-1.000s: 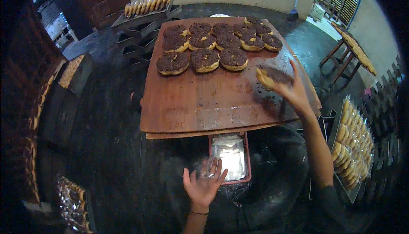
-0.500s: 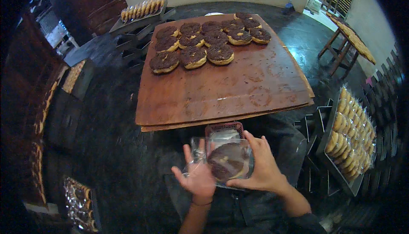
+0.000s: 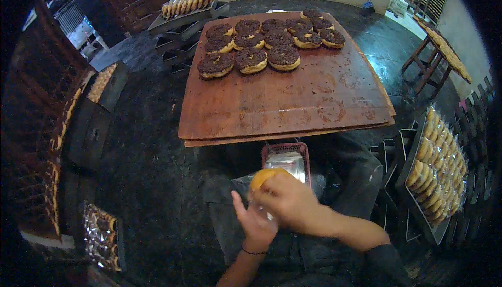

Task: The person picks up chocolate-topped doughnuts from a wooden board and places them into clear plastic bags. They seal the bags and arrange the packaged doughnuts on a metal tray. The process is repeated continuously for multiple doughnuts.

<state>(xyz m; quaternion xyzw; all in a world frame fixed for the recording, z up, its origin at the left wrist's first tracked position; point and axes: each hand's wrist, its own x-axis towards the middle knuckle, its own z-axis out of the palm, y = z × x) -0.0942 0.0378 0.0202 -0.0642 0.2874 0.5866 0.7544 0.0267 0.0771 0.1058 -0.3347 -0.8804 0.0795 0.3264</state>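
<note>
Over my lap, my right hand (image 3: 293,201) grips a doughnut (image 3: 267,176), turned so its golden, plain side shows. Clear plastic film glints just below the doughnut, beside my left hand (image 3: 257,225). That hand is palm up with its thumb stretched away; its other fingers are partly hidden by my right hand and the film. Directly beyond my hands sits a pink basket (image 3: 308,171) holding a stack of clear plastic bags (image 3: 289,162). On the brown wooden board (image 3: 282,101) ahead, several chocolate-topped doughnuts (image 3: 251,60) stand in rows toward the far edge.
At right, a tray (image 3: 438,167) of bagged pastries rests on stacked dark racks. A bench (image 3: 436,52) stands farther back. Wrapped pastries fill another tray (image 3: 189,3) at the far left. A tray of chocolate-striped pastries (image 3: 101,237) lies at lower left, on the dark floor's side.
My right hand has turned over the bagged doughnut, from its chocolate top to its golden side, and moved it toward my left hand. The whole view has shifted slightly.
</note>
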